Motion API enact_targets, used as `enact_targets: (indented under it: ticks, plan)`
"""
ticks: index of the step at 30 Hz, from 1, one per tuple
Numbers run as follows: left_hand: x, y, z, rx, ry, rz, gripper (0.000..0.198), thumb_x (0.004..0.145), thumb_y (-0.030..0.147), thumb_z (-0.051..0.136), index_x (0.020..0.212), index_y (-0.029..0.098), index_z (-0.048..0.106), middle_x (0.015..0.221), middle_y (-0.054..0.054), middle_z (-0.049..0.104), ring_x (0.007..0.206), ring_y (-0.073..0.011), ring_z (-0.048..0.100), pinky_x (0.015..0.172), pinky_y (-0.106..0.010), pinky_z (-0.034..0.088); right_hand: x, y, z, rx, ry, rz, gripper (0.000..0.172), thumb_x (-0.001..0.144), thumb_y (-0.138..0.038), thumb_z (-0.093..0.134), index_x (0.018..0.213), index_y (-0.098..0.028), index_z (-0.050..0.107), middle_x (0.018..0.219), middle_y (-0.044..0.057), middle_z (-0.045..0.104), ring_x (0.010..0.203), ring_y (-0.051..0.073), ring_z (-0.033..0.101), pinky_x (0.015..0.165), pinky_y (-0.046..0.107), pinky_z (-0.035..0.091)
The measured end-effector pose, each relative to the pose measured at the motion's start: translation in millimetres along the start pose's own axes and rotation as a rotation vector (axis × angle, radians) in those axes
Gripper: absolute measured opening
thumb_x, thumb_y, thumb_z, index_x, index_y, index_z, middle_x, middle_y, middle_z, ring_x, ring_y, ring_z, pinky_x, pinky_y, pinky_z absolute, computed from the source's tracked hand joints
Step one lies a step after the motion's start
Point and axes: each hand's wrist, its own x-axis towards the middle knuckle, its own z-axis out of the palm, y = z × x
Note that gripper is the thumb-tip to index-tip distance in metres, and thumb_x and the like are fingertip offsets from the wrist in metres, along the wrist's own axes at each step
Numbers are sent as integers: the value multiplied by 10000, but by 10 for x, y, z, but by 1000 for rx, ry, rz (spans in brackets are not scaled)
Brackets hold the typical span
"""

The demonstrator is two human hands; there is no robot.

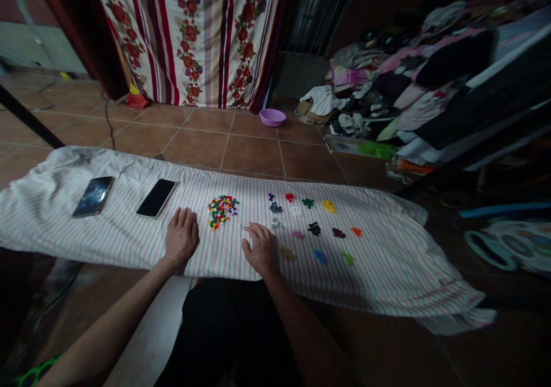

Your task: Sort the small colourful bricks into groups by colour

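Note:
My left hand [181, 236] lies flat and open on the striped cloth [387, 260], just left of a mixed pile of small coloured pieces [221, 210]. My right hand [260, 248] rests palm down on the cloth to the right of that pile, fingers loosely curled; whether it holds anything is hidden. To its right lie several small sorted clusters by colour, among them red [289, 197], green [307, 202], yellow [329, 205], black [314, 228] and blue [319, 255].
Two dark phones [93, 196] [157, 197] lie on the cloth to the left. Beyond is a tiled floor with a purple bowl [272, 117], a floral curtain [193, 37], and heaps of clothes and shoes [387, 88] at the right.

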Motion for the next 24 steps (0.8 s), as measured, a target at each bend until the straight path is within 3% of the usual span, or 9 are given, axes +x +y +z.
enact_targets:
  ticks: [5, 11, 15, 20, 24]
  plan:
    - [-63, -44, 43, 92, -8, -119, 503, 928, 340, 326, 1285, 65, 549, 1418, -238, 492, 1409, -355, 343, 1127, -575, 275, -11, 35, 24, -42, 18, -46, 314, 892, -251, 509, 1169, -175, 636, 1243, 99, 627, 1199, 228, 500, 1018, 382, 376]
    - [-46, -23, 101, 121, 6, -129, 494, 913, 328, 362, 1309, 95, 543, 1437, -210, 484, 1410, -336, 352, 1145, -549, 254, 101, 124, 104, 18, 31, -8, 260, 886, -226, 490, 1051, -189, 688, 1147, 83, 664, 1106, 204, 562, 983, 358, 423]
    - [-43, -17, 113, 94, 0, -142, 506, 908, 341, 377, 1310, 82, 541, 1455, -216, 460, 1420, -341, 331, 1155, -547, 232, 427, 50, 167, 96, 23, 26, 292, 895, -184, 457, 1026, -193, 717, 1026, 76, 681, 981, 197, 601, 922, 340, 461]
    - [-27, 41, 68, 83, -22, -149, 513, 891, 320, 399, 1306, 52, 537, 1450, -241, 455, 1418, -361, 326, 1150, -556, 230, 951, -236, 330, 145, -102, -34, 292, 922, -200, 470, 1083, -235, 711, 1028, 54, 658, 950, 167, 604, 849, 277, 476]
    - [-19, 54, 50, 113, -37, -146, 524, 891, 319, 400, 1310, 32, 531, 1443, -265, 449, 1410, -375, 337, 1145, -554, 236, 1207, -410, 452, 77, -202, -47, 251, 928, -213, 499, 1038, -249, 721, 997, 48, 656, 939, 166, 597, 839, 266, 460]
